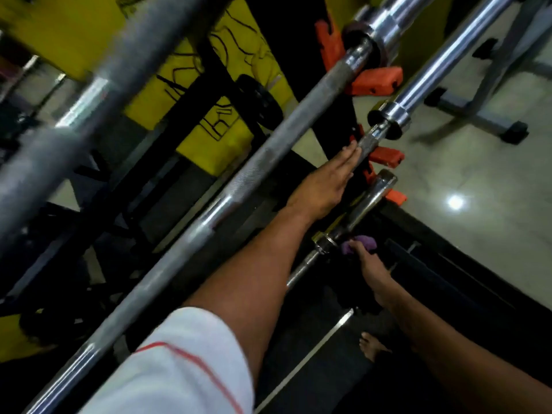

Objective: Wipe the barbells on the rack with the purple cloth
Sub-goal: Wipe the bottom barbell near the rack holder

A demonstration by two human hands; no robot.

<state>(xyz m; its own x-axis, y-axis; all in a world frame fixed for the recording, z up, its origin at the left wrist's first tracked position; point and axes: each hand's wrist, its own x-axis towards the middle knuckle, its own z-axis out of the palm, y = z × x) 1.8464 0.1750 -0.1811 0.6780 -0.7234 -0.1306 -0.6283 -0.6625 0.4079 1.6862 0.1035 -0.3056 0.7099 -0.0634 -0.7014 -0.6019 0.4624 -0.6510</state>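
Several steel barbells lie slanted across a rack with orange hooks (377, 82). My left hand (324, 183) is laid over the shaft of the third barbell (400, 107), fingers straight and together along it, just below its collar. The thumb is hidden. Lower down, my right hand (369, 264) is closed on the purple cloth (366, 242). It presses the cloth against the lowest barbell (372, 196), close to that bar's collar. A long knurled barbell (268, 150) crosses above my left forearm. Another thick bar (89, 94) is blurred in the near upper left.
The rack's black upright (298, 49) stands before a yellow wall. A black weight plate (260, 100) hangs behind the bars. A grey bench frame (490, 115) stands on the shiny tiled floor at right. A bare foot (373, 349) rests on the dark mat below.
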